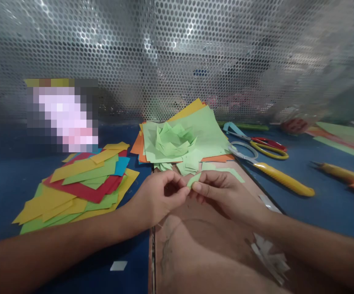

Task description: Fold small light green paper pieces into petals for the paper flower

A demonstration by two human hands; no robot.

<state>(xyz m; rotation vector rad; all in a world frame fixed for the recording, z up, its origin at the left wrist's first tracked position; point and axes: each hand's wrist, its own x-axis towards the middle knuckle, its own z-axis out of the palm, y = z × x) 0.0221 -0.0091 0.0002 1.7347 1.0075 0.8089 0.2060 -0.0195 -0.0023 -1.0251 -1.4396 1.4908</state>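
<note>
A small folded strip of light green paper (193, 179) is pinched between my two hands at the centre of the view. My left hand (165, 192) closes thumb and finger on its left end. On the other end, my right hand (222, 190) grips with thumb and forefinger. Just beyond them, several cut green paper pieces (189, 164) lie at the edge of a light green sheet (209, 134). A pointed, ring-shaped green paper flower (175, 141) sits on that sheet, with orange and yellow sheets showing underneath.
Left lies a pile of coloured paper (85, 179). To the right are red-and-yellow-handled scissors (268, 147), a yellow-handled tool with a metal ring (282, 177) and a yellow pointed tool (342, 173). White scraps (270, 257) lie near my right forearm. A perforated metal panel (177, 53) stands behind.
</note>
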